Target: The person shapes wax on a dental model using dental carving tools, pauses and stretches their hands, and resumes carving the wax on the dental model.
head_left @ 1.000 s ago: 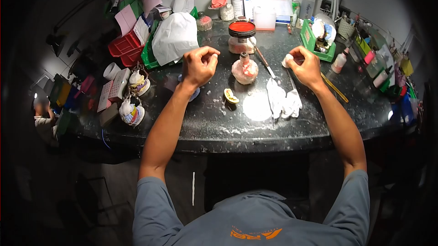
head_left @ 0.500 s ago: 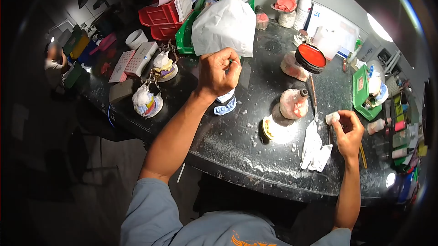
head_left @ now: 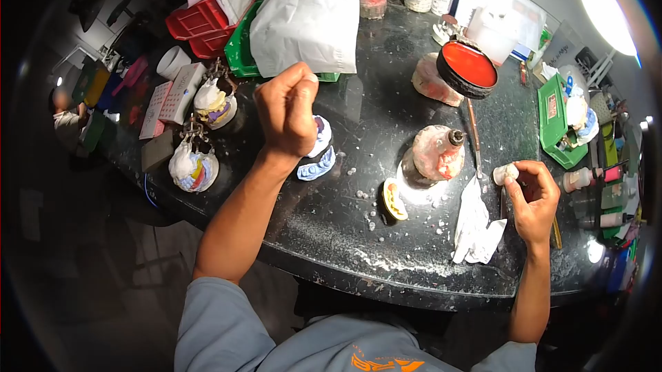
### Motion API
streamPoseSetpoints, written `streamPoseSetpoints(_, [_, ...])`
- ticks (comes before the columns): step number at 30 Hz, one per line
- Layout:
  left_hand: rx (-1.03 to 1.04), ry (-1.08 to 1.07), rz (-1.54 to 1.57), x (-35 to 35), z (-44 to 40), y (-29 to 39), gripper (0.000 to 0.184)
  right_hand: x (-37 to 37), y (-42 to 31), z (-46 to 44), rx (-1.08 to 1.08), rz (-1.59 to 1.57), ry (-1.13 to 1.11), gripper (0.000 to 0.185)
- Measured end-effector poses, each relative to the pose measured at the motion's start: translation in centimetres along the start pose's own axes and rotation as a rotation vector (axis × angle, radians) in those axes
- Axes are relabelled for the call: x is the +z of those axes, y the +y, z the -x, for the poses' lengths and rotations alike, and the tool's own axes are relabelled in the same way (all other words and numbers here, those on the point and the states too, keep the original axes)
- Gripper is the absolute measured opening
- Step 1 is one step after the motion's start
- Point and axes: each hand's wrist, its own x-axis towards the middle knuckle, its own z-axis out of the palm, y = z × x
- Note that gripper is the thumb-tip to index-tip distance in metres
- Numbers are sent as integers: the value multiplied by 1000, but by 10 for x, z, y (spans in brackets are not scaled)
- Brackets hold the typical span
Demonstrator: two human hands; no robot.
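Note:
My left hand (head_left: 286, 110) is closed in a fist above the bench, at the near edge of a white sheet or bag (head_left: 307, 24). Whatever its fingers may hold is hidden. Just right of the wrist, a blue and white dental model (head_left: 317, 165) sits partly covered. My right hand (head_left: 532, 199) pinches a small off-white lump (head_left: 505, 173) between thumb and fingers, over the bench's right side. Below and left of it lies a crumpled white cloth (head_left: 474, 224). A stained round flask (head_left: 438, 153) and a yellowish dental mould (head_left: 393, 199) stand farther left.
A black dish of red material (head_left: 469, 68) stands behind a long thin tool (head_left: 474, 134). Two plaster models on articulators (head_left: 215, 103) stand at left, by a white box (head_left: 181, 93). Green bin (head_left: 553, 120) is at right. White powder lies along the front edge.
The view has shifted, moving the back items left and up in it. My left hand has moved left relative to the blue model, uncovering more of it. My right hand still pinches the lump.

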Motion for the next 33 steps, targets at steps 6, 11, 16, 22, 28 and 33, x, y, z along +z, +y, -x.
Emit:
streamPoseSetpoints(6, [36, -37, 10, 9, 6, 11, 30, 0, -2, -2, -34, 71, 34, 23])
streamPoseSetpoints(11, [76, -118, -74, 18, 13, 22, 35, -1, -1, -2, -30, 62, 35, 22])
streamPoseSetpoints(16, [136, -235, -89, 21, 15, 25, 28, -2, -1, -2, -54, 85, 46, 20])
streamPoseSetpoints(22, [73, -782, -138, 18, 18, 35, 17, 0, -6, -3, -82, 115, 37, 21])
streamPoseSetpoints(28, [65, -1019, -142, 21, 27, 43, 68, 1, -6, -3, -122, 169, 32, 23])
streamPoseSetpoints(33, [92, -1015, -204, 25, 32, 46, 69, 2, -7, -3, -134, 178, 38, 22])
